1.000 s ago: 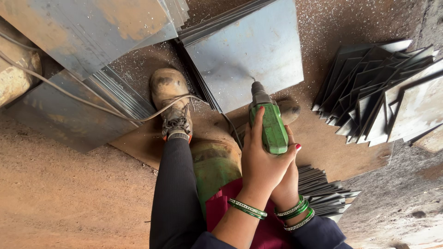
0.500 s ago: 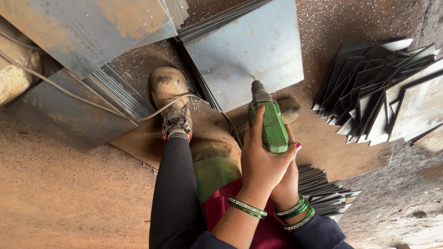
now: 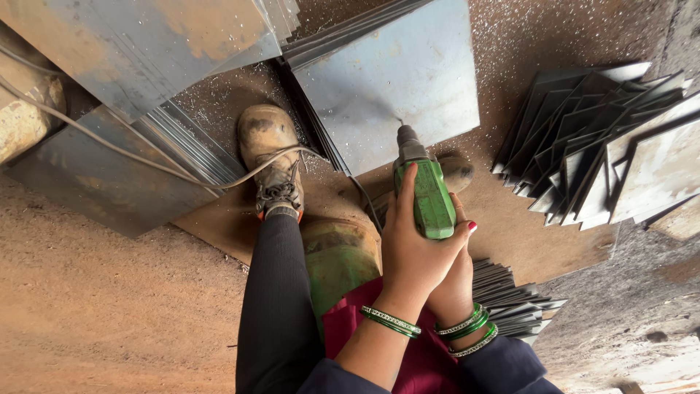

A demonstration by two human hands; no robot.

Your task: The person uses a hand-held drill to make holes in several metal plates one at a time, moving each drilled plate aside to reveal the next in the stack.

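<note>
Very little differs from a second ago. The green drill [image 3: 429, 191] sits a touch more upright than before, its bit still pressed on the grey steel sheet [image 3: 394, 80]. The left hand [image 3: 412, 252] and right hand [image 3: 453, 288] have shifted only slightly with it, grip unchanged. The view has barely nudged.

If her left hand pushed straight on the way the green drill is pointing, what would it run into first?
Most likely the grey metal sheet. The left hand grips the green drill, whose bit already seems to touch that sheet, though the exact contact is hard to judge from above.
</note>
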